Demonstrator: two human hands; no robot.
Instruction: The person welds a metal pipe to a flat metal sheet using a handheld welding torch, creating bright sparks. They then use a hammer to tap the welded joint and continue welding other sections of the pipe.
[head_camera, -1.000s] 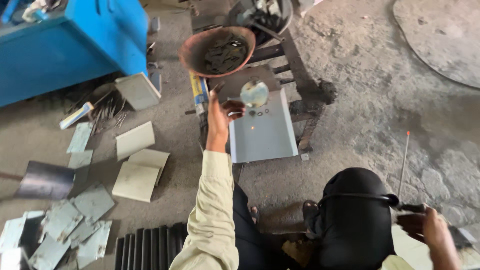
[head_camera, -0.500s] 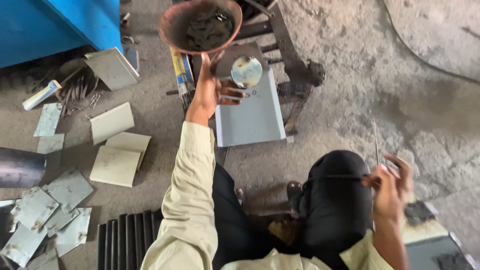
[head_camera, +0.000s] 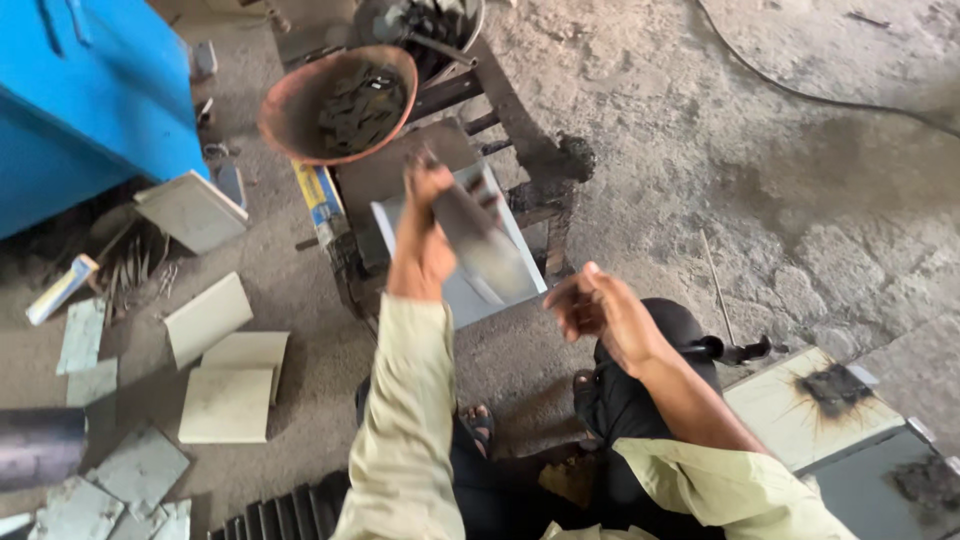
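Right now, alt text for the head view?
Seated person's left hand grips a blurred grey metal piece over a low stand; right hand hovers open beside it. Rusty bowl of scrap, blue cabinet and pale panels lie left.

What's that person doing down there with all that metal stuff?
A person is crouched on a rough concrete floor in front of a low, dark metal stand. Their left hand grips a blurred dark metal piece above a pale grey metal sheet lying on the stand. Their right hand is open and holds nothing, close beside it. A rusty round bowl of dark scraps sits just behind.
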